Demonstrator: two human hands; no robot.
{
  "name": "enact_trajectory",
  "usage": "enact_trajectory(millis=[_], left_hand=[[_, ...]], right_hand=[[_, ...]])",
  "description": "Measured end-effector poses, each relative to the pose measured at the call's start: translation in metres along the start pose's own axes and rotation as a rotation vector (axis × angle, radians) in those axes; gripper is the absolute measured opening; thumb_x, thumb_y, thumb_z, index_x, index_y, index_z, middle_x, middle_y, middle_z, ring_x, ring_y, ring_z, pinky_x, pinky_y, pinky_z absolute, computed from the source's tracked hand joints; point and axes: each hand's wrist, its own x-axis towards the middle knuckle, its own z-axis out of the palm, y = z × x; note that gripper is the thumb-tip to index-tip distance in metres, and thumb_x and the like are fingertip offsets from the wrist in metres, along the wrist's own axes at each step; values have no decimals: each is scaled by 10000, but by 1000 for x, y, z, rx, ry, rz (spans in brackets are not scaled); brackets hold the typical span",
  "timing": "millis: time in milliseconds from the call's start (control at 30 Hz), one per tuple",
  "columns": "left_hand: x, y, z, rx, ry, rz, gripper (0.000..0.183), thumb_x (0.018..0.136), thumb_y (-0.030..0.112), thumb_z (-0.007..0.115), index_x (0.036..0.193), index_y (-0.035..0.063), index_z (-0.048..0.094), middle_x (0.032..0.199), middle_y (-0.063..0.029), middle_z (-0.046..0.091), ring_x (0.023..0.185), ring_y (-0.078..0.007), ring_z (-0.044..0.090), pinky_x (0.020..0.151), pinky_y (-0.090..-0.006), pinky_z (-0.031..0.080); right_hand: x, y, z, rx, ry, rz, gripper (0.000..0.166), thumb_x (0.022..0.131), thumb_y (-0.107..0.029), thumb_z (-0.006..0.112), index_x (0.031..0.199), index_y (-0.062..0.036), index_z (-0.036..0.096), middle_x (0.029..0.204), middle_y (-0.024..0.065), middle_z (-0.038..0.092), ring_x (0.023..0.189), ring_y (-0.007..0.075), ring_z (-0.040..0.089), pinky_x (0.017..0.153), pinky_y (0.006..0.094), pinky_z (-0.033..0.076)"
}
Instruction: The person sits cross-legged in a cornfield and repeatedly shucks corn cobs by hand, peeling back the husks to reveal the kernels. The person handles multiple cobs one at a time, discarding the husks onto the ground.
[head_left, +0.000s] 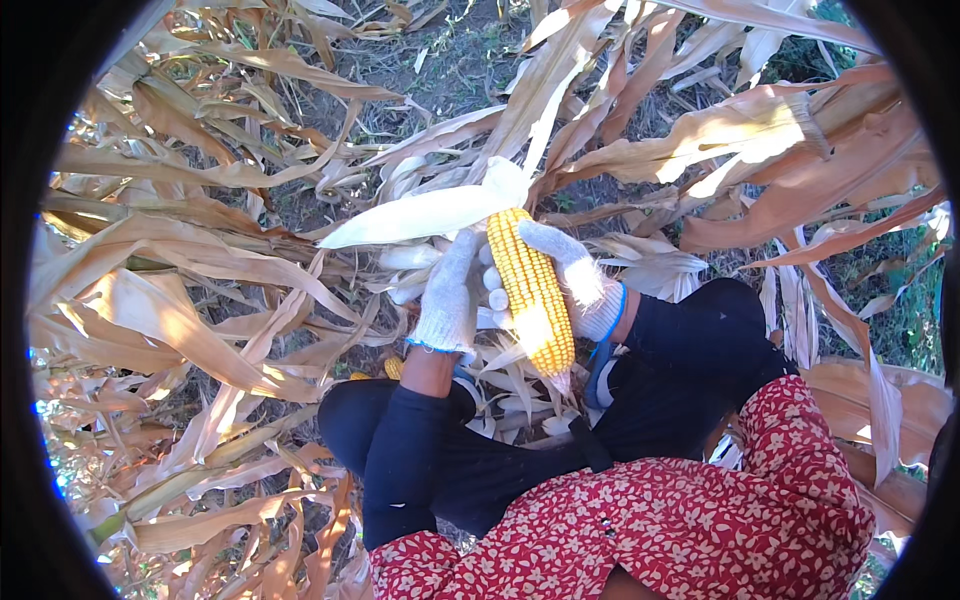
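Note:
A bare yellow ear of corn (531, 292) is held before me, its pale tip pointing down towards my lap. My right hand (581, 281), in a light knit glove with blue cuff edging, grips the ear; its thumb lies over the kernels and its fingertips show on the far side. A pale peeled-back husk (427, 214) spreads leftward from the upper end of the ear. My left hand (446, 300), gloved alike, is upright just below the husk and beside the ear. Its fingers are partly hidden, so its hold is unclear.
Dry corn leaves (202, 255) and stalks lie on both sides. Loose husks (517, 390) cover the ground between my shoes. More yellow ears (394, 367) lie by my left knee. Long dry leaves (750, 142) arch in from the upper right.

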Motion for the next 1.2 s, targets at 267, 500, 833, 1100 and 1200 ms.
enact_trajectory(millis=[267, 500, 833, 1100, 1200], left_hand=[[-6, 5, 21, 224, 253, 86, 354, 1018, 379, 572, 1041, 39, 665, 751, -8, 642, 627, -72, 586, 574, -239, 494], [-4, 7, 14, 477, 541, 407, 347, 1010, 244, 604, 1201, -43, 642, 1040, -84, 687, 882, -141, 636, 764, -282, 519], [0, 8, 26, 362, 437, 613, 307, 1003, 166, 605, 1249, -17, 633, 1092, -83, 686, 955, -123, 633, 850, -263, 503], [-14, 12, 31, 1546, 521, 1227, 218, 949, 149, 661, 1110, 4, 683, 1092, -116, 638, 1003, -235, 598, 872, -371, 475], [-18, 20, 34, 1549, 484, 1287, 199, 878, 114, 712, 1062, 41, 697, 1044, -118, 657, 968, -320, 607, 870, -440, 470]], right_hand=[[-6, 21, -5, 28, -2, -3, 604, 978, -467, 571, 1344, 11, 520, 1063, 230, 687, 895, 373, 713, 767, 498, 617], [11, 35, -1, -1355, 312, -298, 703, 875, -299, 785, 1425, -49, 427, 1238, 78, 607, 1075, 155, 626, 899, 290, 537], [11, 27, -16, -341, 96, -24, 476, 890, -159, 726, 1306, -46, 523, 1029, 91, 670, 816, 224, 706, 612, 356, 632], [6, 27, 9, -499, 41, -277, 617, 869, -211, 763, 1377, -15, 472, 1155, 106, 632, 974, 203, 675, 798, 317, 598], [13, 23, 4, -1049, 118, -427, 709, 849, -263, 795, 1412, -17, 442, 1231, 117, 597, 1100, 184, 618, 937, 313, 537]])
